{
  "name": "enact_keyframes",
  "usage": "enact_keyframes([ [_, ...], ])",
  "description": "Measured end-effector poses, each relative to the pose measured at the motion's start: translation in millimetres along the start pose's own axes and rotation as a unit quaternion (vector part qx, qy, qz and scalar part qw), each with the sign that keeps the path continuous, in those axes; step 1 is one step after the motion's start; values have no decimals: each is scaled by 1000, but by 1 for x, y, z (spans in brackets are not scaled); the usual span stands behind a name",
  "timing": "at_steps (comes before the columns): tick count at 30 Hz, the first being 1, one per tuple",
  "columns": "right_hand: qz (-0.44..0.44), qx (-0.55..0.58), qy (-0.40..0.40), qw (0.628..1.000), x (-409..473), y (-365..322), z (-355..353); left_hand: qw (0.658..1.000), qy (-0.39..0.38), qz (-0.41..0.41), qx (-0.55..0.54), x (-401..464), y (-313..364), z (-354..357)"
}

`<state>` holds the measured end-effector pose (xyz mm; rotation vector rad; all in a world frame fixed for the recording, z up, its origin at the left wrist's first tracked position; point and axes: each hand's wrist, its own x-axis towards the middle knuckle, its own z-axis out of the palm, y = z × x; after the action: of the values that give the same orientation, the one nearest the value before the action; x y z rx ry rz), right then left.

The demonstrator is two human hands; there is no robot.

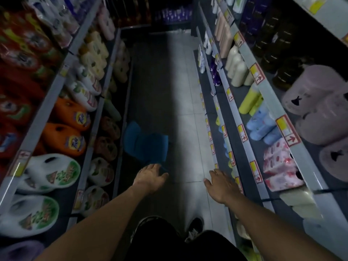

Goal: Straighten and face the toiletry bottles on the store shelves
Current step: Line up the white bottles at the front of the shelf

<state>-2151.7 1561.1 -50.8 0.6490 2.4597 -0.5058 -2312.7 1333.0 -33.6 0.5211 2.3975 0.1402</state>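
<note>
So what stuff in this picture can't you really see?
- Price tags on the right shelf edge: print too small and blurred, head view.
- Dark bottles, upper right: lost in shadow.
- Blue thing on the floor: too dim to identify.
- Left hand fingertips: hidden behind the hand.

The orange jugs (64,136) on the left shelving carry a round yellow "Tide" badge. Red arrow signs mark the shelf-edge price tags (288,131) opposite the jugs; their print is too blurred to read, as are other labels.
</note>
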Motion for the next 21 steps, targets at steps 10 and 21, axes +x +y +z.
enact_keyframes([
  [10, 10, 19, -28, 999, 91, 2, -36, 999, -46, 13, 21, 111, 16, -44],
  [21, 118, 69, 1, 991, 240, -1, -122, 993, -87, 79, 8, 279, 48, -165],
])
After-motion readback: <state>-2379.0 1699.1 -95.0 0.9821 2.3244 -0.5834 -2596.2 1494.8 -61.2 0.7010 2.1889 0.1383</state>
